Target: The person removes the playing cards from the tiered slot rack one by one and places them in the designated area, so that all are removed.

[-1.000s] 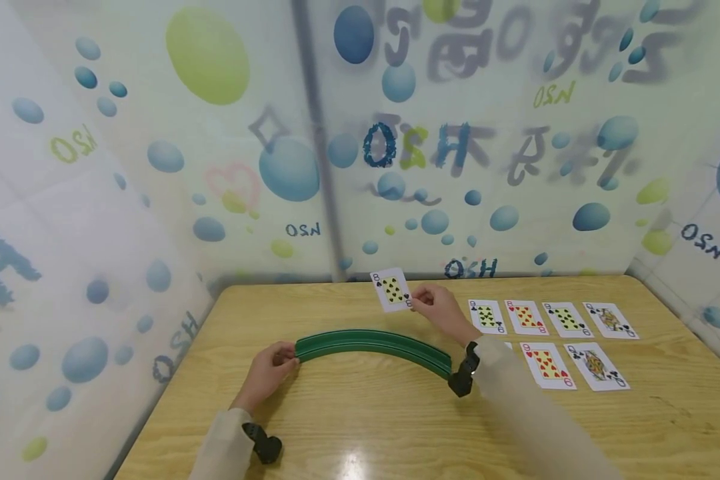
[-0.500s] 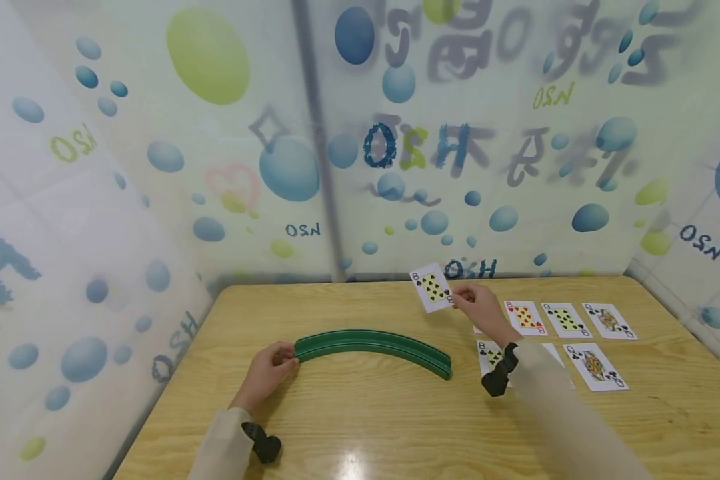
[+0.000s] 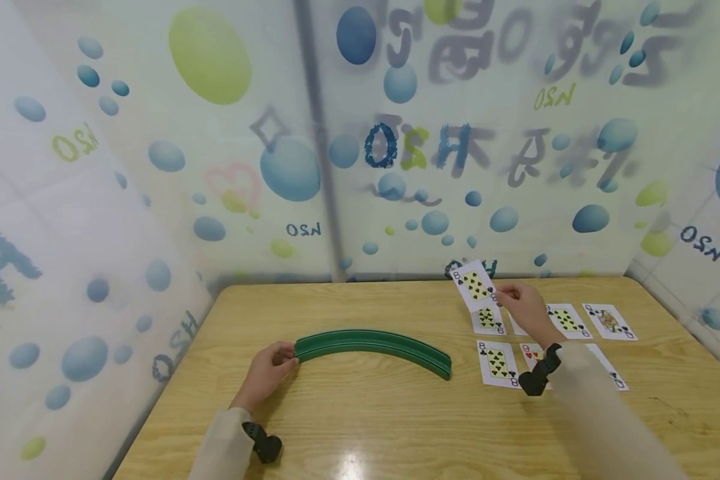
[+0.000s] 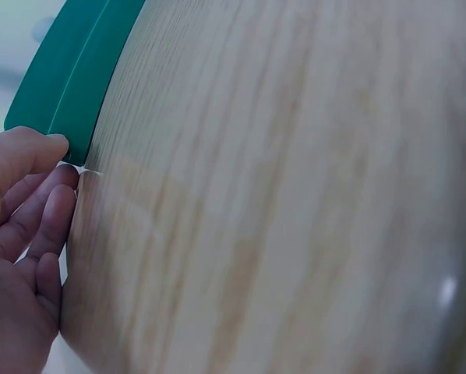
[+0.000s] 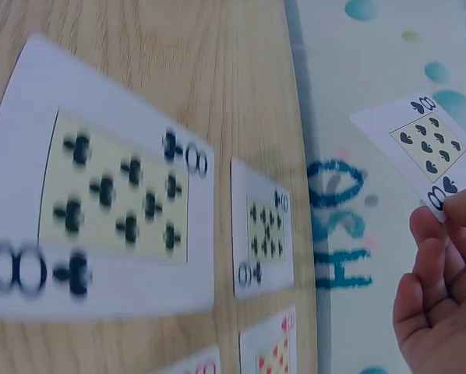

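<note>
My right hand [image 3: 519, 303] pinches an eight of spades card [image 3: 473, 285] by its lower corner and holds it upright above the far row of cards. The same card [image 5: 425, 146] shows in the right wrist view, with the fingers [image 5: 443, 234] on its corner. My left hand [image 3: 268, 371] holds the left end of a curved green card rack [image 3: 374, 345] lying on the wooden table [image 3: 360, 427]; in the left wrist view the fingertips [image 4: 42, 156] touch the rack's end [image 4: 69, 70]. An eight of clubs [image 3: 497, 363] lies face up just right of the rack.
Two rows of face-up cards lie at the table's right: a nine of spades [image 3: 488, 319], another spade card [image 3: 567, 320] and a queen [image 3: 609, 321] in the far row, a red card [image 3: 531, 355] partly under my wrist. Printed curtain walls [image 3: 360, 147] close in the table.
My right hand has carried the eight of spades from above the rack's middle rightward to above the card rows. The left hand has stayed on the rack's end.
</note>
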Motion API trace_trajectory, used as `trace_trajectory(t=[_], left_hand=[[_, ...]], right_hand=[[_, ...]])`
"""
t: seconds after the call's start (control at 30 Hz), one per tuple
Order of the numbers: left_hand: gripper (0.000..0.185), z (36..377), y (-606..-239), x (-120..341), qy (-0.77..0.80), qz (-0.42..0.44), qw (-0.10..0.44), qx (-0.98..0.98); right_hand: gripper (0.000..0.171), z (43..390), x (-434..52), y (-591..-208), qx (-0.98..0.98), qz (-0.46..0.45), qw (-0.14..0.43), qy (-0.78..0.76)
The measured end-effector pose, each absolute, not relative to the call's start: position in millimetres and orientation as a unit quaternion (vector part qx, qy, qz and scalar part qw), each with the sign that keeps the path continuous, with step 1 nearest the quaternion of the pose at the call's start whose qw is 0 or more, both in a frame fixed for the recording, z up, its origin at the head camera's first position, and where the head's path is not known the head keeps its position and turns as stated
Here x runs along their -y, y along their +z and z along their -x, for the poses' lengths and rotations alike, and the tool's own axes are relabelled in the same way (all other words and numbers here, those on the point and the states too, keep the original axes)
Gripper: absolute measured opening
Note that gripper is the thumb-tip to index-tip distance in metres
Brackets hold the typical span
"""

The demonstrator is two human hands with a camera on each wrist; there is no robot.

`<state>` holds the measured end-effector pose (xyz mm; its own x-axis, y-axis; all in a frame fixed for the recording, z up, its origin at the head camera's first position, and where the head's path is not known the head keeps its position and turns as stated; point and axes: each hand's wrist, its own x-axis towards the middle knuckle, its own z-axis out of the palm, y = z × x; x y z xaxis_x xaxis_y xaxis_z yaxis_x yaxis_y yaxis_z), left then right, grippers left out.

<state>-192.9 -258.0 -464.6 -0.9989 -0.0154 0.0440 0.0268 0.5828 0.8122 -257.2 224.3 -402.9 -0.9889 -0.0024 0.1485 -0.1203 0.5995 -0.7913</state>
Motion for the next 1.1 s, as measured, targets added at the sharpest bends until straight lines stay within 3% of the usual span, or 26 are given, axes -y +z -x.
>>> trace_trajectory(t=[1.1], left_hand=[[0.024, 192.9, -465.2, 258.2, -0.455, -0.015, 0.012, 0.89]], right_hand=[[0.039, 197.4, -377.1, -430.1, 0.936, 0.069, 0.085, 0.335]])
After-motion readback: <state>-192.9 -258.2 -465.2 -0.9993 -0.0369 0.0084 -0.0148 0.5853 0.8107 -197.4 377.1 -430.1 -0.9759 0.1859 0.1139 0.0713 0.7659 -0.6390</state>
